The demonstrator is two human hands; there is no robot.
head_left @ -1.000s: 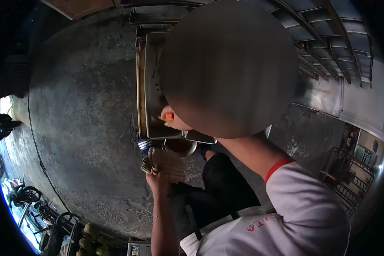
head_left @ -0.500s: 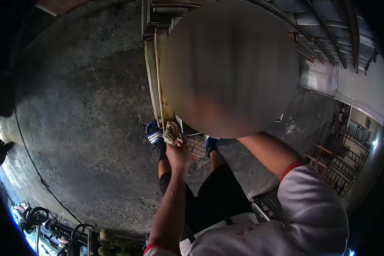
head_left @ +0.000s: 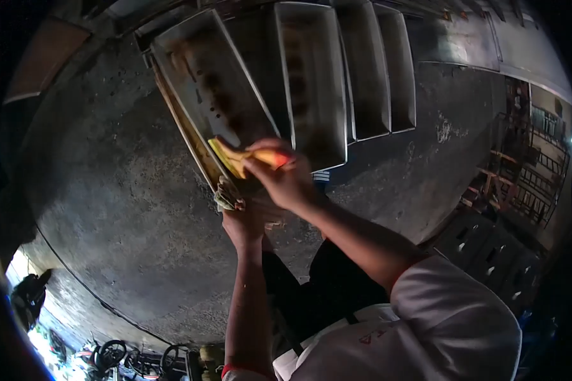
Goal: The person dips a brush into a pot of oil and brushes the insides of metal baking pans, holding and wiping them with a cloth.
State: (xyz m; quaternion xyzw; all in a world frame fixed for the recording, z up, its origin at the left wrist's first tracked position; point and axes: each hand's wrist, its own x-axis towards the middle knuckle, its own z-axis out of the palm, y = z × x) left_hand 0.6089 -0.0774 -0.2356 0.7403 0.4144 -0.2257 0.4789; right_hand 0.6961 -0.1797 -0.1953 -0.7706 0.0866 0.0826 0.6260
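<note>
Largest first, we have a long metal trough [head_left: 225, 70], open side up; we judge it stiff and awkward to shift, best taken by opposite rims. Three similar trays [head_left: 314, 82] stand to its right. Over its near end, our right hand [head_left: 290, 183] is wrapped around the red end of a yellow-edged tool [head_left: 231, 157], likely light, firm and easiest held there. At the trough's near left corner, our left hand [head_left: 243, 225] clutches a crumpled cloth [head_left: 226, 195], probably soft and limp, best bunched; whether it touches the rim, we cannot tell.
</note>
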